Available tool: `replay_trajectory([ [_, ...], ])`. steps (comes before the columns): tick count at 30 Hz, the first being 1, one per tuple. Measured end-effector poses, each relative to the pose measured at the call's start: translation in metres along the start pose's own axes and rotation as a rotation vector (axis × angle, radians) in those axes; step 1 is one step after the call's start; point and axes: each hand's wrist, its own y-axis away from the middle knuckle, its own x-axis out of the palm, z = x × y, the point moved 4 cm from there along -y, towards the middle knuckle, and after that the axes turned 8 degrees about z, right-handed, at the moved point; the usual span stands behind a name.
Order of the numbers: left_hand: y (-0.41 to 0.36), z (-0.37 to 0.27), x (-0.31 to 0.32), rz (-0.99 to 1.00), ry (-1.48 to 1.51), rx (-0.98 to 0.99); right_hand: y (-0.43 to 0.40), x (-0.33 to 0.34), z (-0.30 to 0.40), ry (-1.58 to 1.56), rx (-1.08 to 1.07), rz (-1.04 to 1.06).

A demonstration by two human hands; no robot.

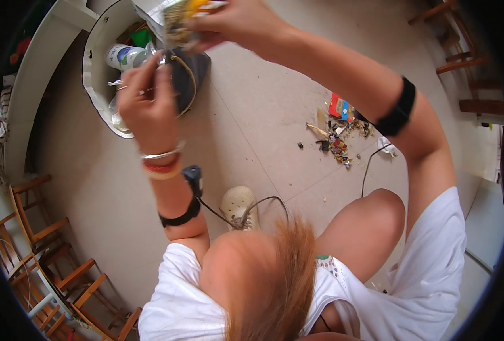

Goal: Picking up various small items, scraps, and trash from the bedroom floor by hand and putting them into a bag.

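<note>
My right hand (pixel 230 25) grips a blurred package (pixel 179 19) with clear plastic and yellow parts, at the top edge of the view. Just below it my left hand (pixel 149 96) is raised, thumb and fingers bent close together; something shiny shows at the fingertips, but blur hides whether they hold it. Behind the left hand stands a white bin (pixel 91 81) with a dark rim. Inside lie a clear plastic bottle (pixel 124 56) with a label and a green piece (pixel 141 38). A dark grey bag (pixel 198 70) with a rope handle (pixel 190 79) sits at the bin's right side.
On the tiled floor (pixel 243 119) lies a heap of sweepings (pixel 337 138), with a red and blue packet (pixel 340 106) and a crumpled white tissue (pixel 387 145). Wooden chairs (pixel 60 273) stand at the lower left. A cable (pixel 269 198) runs past my shoe (pixel 239 202).
</note>
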Motion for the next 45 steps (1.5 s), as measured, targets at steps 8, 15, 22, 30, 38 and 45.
replay_trajectory([
  [8, 0.020, 0.077, -0.076, -0.011, -0.804, -0.271, -0.100, 0.100, 0.001, 1.354, -0.010, 0.261],
  [15, 0.029, 0.015, -0.034, -0.168, -0.369, -0.030, -0.043, 0.023, 0.013, 1.174, -0.071, 0.162],
  [22, 0.080, 0.000, 0.126, 0.545, -0.007, -0.067, 0.205, -0.178, -0.046, 0.447, 0.404, -0.233],
  [30, 0.164, 0.080, 0.256, 0.965, -0.027, -0.182, 0.548, -0.241, -0.137, 0.141, 0.732, -1.392],
  [38, 0.105, 0.097, 0.361, 0.779, -0.378, 0.044, 0.581, -0.306, -0.211, 0.362, 0.877, -1.386],
  [45, 0.140, 0.036, 0.407, 0.990, -0.262, 0.073, 0.455, -0.299, -0.235, 0.530, 0.708, -1.007],
])
